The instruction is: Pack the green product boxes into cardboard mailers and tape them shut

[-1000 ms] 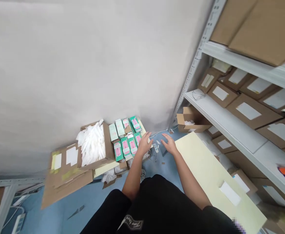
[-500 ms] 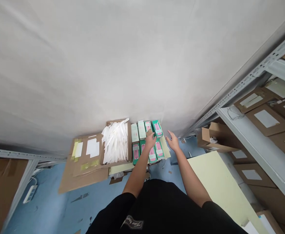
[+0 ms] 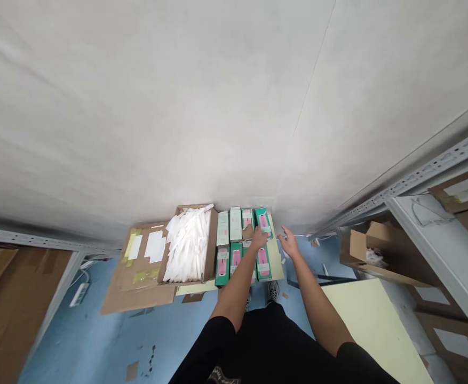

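Several green-and-white boxes with pink pictures stand in two rows on a pale yellow board [image 3: 276, 261] against the wall. Over the near end of the back-right green box [image 3: 263, 217] is my left hand [image 3: 259, 238], its fingers apart; whether they touch it, I cannot tell. A small brown cardboard piece [image 3: 248, 232] shows just left of that hand. To the right of the boxes, my right hand [image 3: 290, 244] hovers open with nothing in it. Two paler boxes [image 3: 236, 223] stand at the back left of the group.
A cardboard carton [image 3: 213, 245] full of white slim packets [image 3: 189, 245] adjoins the boxes on the left. Beyond it lies flattened cardboard [image 3: 117, 282]. Metal shelving [image 3: 437, 240] with cartons rises at right. A pale yellow panel [image 3: 372, 325] lies at lower right.
My left hand has moved right, from the third back-row box to the back-right one. My right hand stays open beside the boxes. The camera view has shifted.
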Demonstrator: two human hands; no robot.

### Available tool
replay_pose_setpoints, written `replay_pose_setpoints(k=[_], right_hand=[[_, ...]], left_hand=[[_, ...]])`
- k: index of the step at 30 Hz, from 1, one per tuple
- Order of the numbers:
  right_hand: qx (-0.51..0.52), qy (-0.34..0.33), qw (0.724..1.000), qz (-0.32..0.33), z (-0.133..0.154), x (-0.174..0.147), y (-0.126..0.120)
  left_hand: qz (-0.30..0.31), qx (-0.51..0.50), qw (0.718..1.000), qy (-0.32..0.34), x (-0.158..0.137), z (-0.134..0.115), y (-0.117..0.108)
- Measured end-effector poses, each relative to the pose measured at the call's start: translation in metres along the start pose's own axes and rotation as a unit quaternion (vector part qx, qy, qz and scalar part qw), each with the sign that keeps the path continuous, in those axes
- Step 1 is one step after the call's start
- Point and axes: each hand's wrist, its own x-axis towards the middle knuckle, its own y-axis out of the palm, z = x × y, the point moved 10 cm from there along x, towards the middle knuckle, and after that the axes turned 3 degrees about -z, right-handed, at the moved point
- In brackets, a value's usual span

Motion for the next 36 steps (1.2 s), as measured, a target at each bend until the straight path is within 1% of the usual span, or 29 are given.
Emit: replay_pose_setpoints(k=[3, 6, 8, 10, 12, 14, 16, 18, 21, 25, 28, 30, 32, 36], right_hand=[[0.034, 0.044, 0.998, 0.013, -0.034, 0.027, 0.008], [0.049, 0.086, 0.994, 0.046, -0.057, 0.049, 0.029], [0.062, 0.078, 0.993, 0.068, -0.057, 0.059, 0.047], [0.079, 0.051, 0.992, 0.086, -0.049, 0.065, 0.065], [0.083, 0.038, 0.991, 0.096, -0.042, 0.066, 0.08], [0.076, 0.041, 0.991, 0.097, -0.039, 0.066, 0.089], [0.07, 0.045, 0.992, 0.094, -0.036, 0.064, 0.092], [0.068, 0.045, 0.993, 0.089, -0.032, 0.061, 0.09], [0.087, 0.042, 0.993, 0.069, -0.02, 0.056, 0.081], [0.135, 0.03, 0.989, 0.048, 0.007, 0.042, 0.068], [0.146, 0.016, 0.989, 0.032, 0.029, 0.026, 0.055], [0.145, 0.008, 0.989, 0.015, 0.043, 0.013, 0.042], [0.148, 0.006, 0.989, -0.003, 0.054, -0.003, 0.028], [0.153, 0.001, 0.987, -0.042, 0.072, -0.036, -0.008]], left_hand=[[-0.005, -0.003, 0.999, -0.039, 0.008, 0.014, 0.007], [-0.002, -0.012, 0.998, -0.063, 0.013, 0.027, 0.015], [0.004, -0.036, 0.997, -0.062, 0.017, 0.034, 0.022], [0.02, -0.077, 0.995, -0.052, 0.02, 0.039, 0.029], [0.034, -0.119, 0.991, -0.043, 0.021, 0.043, 0.035], [0.029, -0.146, 0.988, -0.038, 0.021, 0.045, 0.035], [0.007, -0.158, 0.987, -0.031, 0.019, 0.043, 0.029], [-0.013, -0.162, 0.987, -0.015, 0.015, 0.037, 0.022], [-0.035, -0.144, 0.989, 0.026, 0.004, 0.019, 0.008], [-0.059, -0.073, 0.992, 0.084, -0.016, -0.009, -0.02], [-0.068, -0.027, 0.987, 0.144, -0.035, -0.033, -0.042], [-0.046, -0.032, 0.982, 0.18, -0.049, -0.046, -0.049], [-0.004, -0.055, 0.979, 0.196, -0.061, -0.054, -0.05], [0.071, -0.075, 0.969, 0.223, -0.084, -0.066, -0.037]])
